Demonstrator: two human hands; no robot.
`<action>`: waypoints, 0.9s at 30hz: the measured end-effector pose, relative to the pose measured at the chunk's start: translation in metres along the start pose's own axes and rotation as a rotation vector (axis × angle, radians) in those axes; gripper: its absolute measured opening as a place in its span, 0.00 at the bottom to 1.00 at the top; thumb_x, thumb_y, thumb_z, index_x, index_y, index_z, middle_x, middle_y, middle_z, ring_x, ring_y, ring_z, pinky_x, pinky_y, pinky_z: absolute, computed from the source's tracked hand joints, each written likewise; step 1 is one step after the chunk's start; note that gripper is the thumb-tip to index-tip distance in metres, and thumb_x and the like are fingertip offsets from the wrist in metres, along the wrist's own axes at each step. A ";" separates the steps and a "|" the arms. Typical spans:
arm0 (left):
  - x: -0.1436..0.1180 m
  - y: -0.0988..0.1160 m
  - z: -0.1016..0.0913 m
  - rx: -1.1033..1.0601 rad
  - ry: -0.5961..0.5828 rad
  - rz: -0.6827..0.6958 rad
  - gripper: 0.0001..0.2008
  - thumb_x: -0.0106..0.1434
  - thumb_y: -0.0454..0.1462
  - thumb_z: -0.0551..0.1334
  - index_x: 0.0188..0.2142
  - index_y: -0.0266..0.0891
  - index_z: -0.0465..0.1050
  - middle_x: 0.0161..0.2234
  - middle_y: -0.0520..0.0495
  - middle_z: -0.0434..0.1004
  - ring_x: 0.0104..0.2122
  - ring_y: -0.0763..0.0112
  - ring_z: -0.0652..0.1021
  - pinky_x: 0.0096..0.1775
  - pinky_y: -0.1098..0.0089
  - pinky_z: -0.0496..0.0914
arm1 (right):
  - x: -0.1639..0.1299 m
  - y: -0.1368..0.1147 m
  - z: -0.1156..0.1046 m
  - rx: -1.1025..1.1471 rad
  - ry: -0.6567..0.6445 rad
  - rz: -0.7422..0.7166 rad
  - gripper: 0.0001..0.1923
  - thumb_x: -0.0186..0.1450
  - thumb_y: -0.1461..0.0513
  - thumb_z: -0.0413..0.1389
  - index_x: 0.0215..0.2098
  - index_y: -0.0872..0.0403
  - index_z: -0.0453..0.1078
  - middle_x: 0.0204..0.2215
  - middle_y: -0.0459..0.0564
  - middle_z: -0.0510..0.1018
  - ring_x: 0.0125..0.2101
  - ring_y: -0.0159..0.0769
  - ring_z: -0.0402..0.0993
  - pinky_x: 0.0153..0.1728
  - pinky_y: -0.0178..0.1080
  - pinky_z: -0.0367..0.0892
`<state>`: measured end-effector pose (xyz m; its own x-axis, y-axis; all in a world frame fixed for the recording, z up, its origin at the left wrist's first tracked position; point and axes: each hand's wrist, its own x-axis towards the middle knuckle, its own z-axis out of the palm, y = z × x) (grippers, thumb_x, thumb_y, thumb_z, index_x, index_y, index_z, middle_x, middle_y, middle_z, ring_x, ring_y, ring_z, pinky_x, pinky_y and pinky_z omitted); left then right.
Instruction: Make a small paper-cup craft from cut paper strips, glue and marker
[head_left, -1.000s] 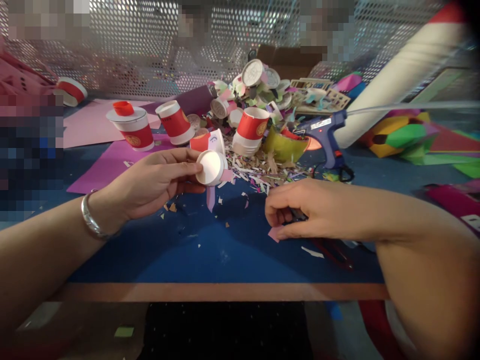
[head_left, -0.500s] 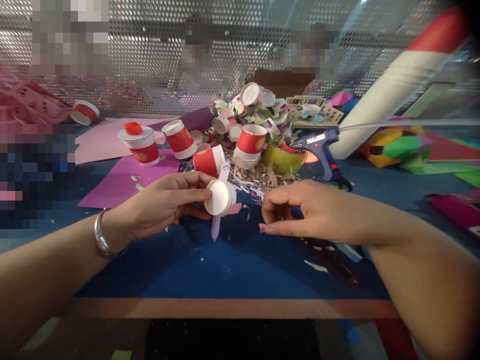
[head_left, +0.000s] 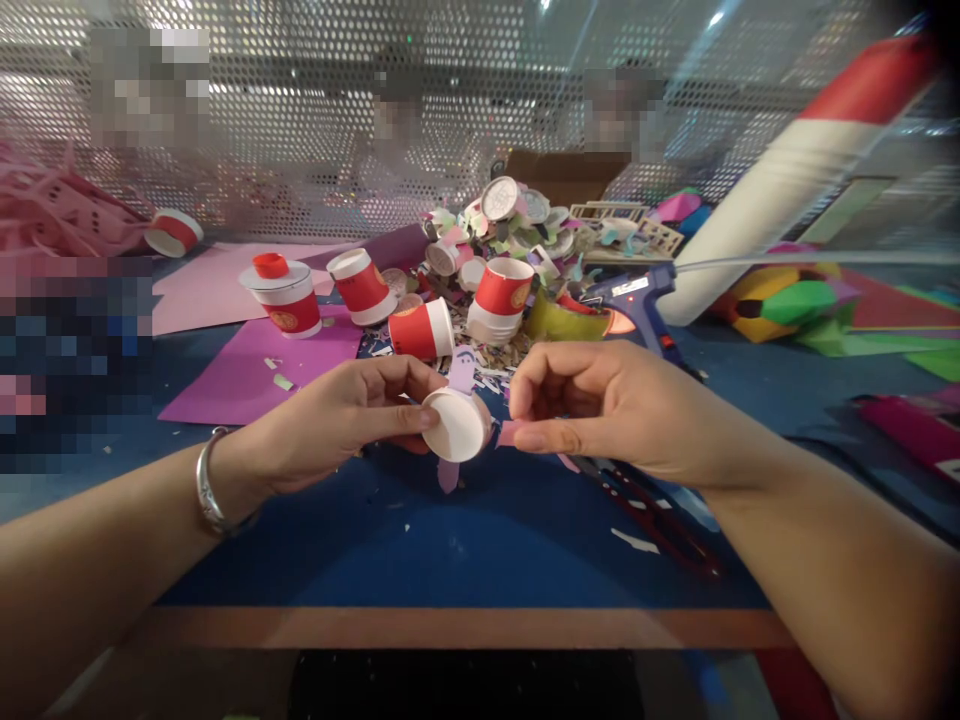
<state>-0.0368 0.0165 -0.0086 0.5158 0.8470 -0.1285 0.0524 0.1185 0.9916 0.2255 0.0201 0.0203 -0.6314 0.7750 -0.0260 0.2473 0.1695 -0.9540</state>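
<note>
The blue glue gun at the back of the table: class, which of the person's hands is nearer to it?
Right. The right hand lies just in front of the glue gun; the left hand, holding the white cup, is further off to its left.

Blue table [head_left: 465,540] with red paper cups [head_left: 501,290], purple paper sheet [head_left: 247,375], glue gun [head_left: 637,295], scissors [head_left: 652,515], paper scraps [head_left: 517,355].

Silver bangle [head_left: 209,486], bare forearms

blue table [head_left: 450,540], perforated metal wall [head_left: 300,120]
</note>
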 end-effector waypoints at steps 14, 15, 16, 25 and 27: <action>-0.003 0.004 0.005 0.019 -0.132 0.007 0.07 0.68 0.36 0.65 0.45 0.38 0.75 0.39 0.44 0.83 0.35 0.65 0.84 0.42 0.67 0.76 | 0.006 0.003 0.005 -0.090 0.010 0.007 0.14 0.60 0.56 0.69 0.35 0.54 0.71 0.27 0.42 0.74 0.24 0.27 0.66 0.25 0.32 0.63; -0.004 0.003 0.005 0.017 -0.130 0.004 0.07 0.68 0.36 0.65 0.45 0.38 0.76 0.39 0.44 0.83 0.35 0.65 0.84 0.42 0.67 0.76 | 0.006 0.003 0.005 -0.091 0.005 0.003 0.14 0.60 0.56 0.69 0.35 0.53 0.71 0.28 0.42 0.75 0.26 0.27 0.68 0.26 0.32 0.64; -0.003 0.002 0.005 0.018 -0.125 0.002 0.07 0.68 0.36 0.65 0.44 0.38 0.76 0.39 0.44 0.83 0.35 0.66 0.84 0.41 0.67 0.76 | 0.006 0.003 0.006 -0.092 -0.002 0.002 0.14 0.60 0.56 0.69 0.35 0.53 0.71 0.29 0.43 0.76 0.27 0.28 0.69 0.28 0.33 0.65; -0.003 0.002 0.005 0.048 -0.122 0.031 0.07 0.67 0.36 0.67 0.45 0.39 0.78 0.38 0.46 0.84 0.35 0.68 0.83 0.40 0.71 0.76 | 0.004 0.002 0.006 -0.101 -0.060 0.036 0.13 0.61 0.57 0.69 0.34 0.54 0.72 0.29 0.43 0.76 0.30 0.29 0.70 0.31 0.33 0.67; -0.003 0.003 0.005 0.060 -0.127 0.028 0.08 0.67 0.37 0.67 0.45 0.38 0.78 0.38 0.44 0.84 0.35 0.68 0.83 0.40 0.70 0.76 | 0.004 0.003 0.005 -0.097 -0.069 0.042 0.13 0.61 0.56 0.69 0.34 0.54 0.72 0.29 0.43 0.76 0.30 0.30 0.71 0.31 0.33 0.67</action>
<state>-0.0336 0.0117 -0.0056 0.6219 0.7765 -0.1014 0.0853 0.0616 0.9945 0.2197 0.0204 0.0160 -0.6675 0.7393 -0.0889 0.3424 0.1987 -0.9183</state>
